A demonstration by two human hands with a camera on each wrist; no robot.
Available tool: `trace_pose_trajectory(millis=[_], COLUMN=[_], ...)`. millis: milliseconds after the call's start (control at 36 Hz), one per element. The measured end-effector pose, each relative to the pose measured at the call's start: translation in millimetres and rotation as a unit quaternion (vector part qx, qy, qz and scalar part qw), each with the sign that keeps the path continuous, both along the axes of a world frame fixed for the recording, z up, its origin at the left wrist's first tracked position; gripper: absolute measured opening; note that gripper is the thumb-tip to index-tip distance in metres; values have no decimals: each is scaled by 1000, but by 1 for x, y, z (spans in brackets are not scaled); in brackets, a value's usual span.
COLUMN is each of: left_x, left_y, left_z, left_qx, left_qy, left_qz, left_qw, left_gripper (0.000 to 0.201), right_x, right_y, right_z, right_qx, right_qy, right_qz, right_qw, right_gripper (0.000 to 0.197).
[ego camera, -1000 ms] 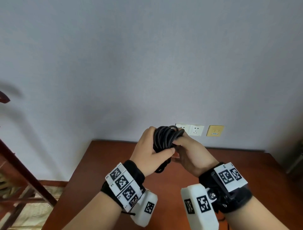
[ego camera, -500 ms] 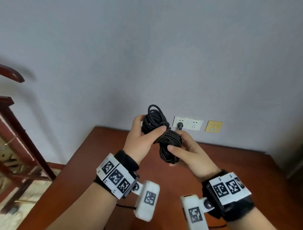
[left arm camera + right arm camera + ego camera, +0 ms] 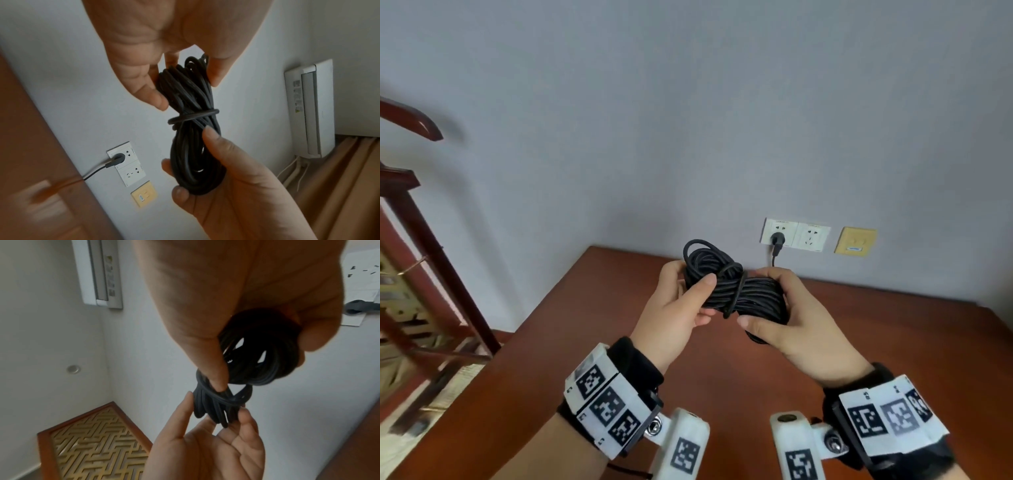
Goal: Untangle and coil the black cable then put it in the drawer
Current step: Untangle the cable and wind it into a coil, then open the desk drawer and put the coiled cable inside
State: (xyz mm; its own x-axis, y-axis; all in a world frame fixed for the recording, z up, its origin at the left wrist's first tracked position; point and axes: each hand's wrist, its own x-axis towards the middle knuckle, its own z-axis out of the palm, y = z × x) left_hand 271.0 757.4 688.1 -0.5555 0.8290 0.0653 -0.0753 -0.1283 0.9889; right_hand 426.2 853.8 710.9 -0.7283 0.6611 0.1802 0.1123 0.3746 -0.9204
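A person holds a coiled black cable [image 3: 736, 291] in the air above a reddish-brown wooden table [image 3: 893, 342], with both hands. The bundle lies roughly sideways, and one turn of the cable is wrapped around its middle. The left hand [image 3: 674, 315] grips the left end, thumb across the strands. The right hand [image 3: 791, 322] wraps its fingers and thumb around the right end. On the grey wall behind, a black plug [image 3: 777, 240] sits in a white double socket [image 3: 794, 234], beside a yellow wall plate [image 3: 855, 241].
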Motion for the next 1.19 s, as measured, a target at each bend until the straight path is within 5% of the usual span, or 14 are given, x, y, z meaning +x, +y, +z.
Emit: trace_pose_trajectory(millis=[500,667,917,1028,1194], left_x=[44,63,62,49,17], left_y=[-99,-146,-211,-240,-264], left_z=[-109,-135,-176,-201,-261], left_qx=[36,12,-42,-26,-201], left_qy=[59,74,187,190,218], left_qz=[8,14,36,131,208], left_qw=[998,997,981,973,932], left_gripper=[25,34,31,16,14], right_x=[41,56,55,46,31], right_y=[-92,-136,-181,-201,-227], right_z=[-106,-136,-188,-211,-243], right_qx=[110,151,185,161,145], right_qy=[9,3,-14,-12,-32], right_qz=[18,23,-4,6,27], right_qw=[994,988,983,987,989], right_gripper=[50,50,39,40,42])
